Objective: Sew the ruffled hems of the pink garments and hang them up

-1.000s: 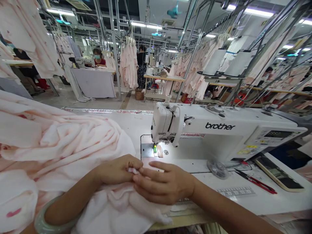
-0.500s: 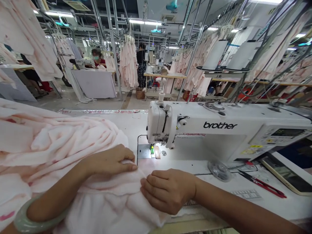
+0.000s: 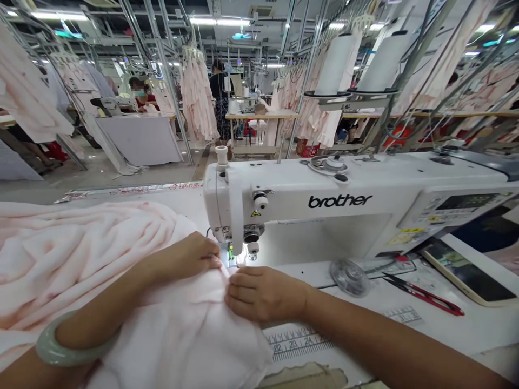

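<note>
A pale pink fabric (image 3: pixel 190 324) spreads across the left of the table and hangs toward me. My left hand (image 3: pixel 186 256), with a pale green bangle (image 3: pixel 52 340) on its wrist, pinches the fabric edge just left of the needle area. Close beside it on the right, my right hand (image 3: pixel 259 294) grips the same edge, its fingertips curled under. Both hands are just in front of the presser foot (image 3: pixel 231 252) of a white sewing machine (image 3: pixel 292 200). Whether the edge reaches under the foot cannot be made out.
Right of the hands lie a clear round bobbin case (image 3: pixel 349 277), red-handled thread snips (image 3: pixel 425 294) and a phone (image 3: pixel 466 270). A printed ruler (image 3: pixel 300 341) marks the table's front. Thread cones (image 3: pixel 334 65) stand behind the machine. Co-workers and hanging garments (image 3: pixel 198 97) are farther back.
Both hands have brought the fabric edge forward, closer to the presser foot. The view has shifted right, and more of the ruler shows below my right hand.
</note>
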`<state>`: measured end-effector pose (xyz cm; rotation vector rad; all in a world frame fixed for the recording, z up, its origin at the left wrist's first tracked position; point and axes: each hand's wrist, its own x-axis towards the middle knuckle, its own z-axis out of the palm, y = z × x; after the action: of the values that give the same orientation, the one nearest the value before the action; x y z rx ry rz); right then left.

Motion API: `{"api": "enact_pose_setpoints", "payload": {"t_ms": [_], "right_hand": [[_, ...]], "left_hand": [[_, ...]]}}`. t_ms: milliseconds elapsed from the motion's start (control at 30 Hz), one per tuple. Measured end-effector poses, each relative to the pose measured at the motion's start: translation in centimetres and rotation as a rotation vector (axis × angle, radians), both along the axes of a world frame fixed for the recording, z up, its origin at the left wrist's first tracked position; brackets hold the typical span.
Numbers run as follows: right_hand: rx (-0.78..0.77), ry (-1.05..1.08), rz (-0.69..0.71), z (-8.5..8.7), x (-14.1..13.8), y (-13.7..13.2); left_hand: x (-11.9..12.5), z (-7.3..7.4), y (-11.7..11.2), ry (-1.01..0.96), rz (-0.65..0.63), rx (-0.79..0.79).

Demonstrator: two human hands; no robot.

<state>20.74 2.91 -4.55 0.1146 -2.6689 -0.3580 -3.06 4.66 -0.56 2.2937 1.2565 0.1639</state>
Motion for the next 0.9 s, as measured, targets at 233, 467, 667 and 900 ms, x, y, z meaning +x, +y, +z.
{"api": "enact_pose_setpoints", "payload": {"t_ms": [233,467,667,900], "right_hand": [[-0.281,-0.133,-0.042,-0.3,0.2,1.1],[-0.405,-0.115,-0.036,-0.3,0.2,1.2],[-0.412,-0.104,-0.038,-0.5,0.2,1.2],[-0.408,-0.075,-0.047,-0.9,0.1,1.1]], "left_hand": [[0.6,-1.2,0.3,0.151,0.025,0.103],[0.0,-1.0,-1.8,0.247,0.141,0.257],[-1.4,-3.1,-3.2,0.235,0.201,0.355],[-0.6,-3.2,-3.1,0.195,0.226,0.337]]}}
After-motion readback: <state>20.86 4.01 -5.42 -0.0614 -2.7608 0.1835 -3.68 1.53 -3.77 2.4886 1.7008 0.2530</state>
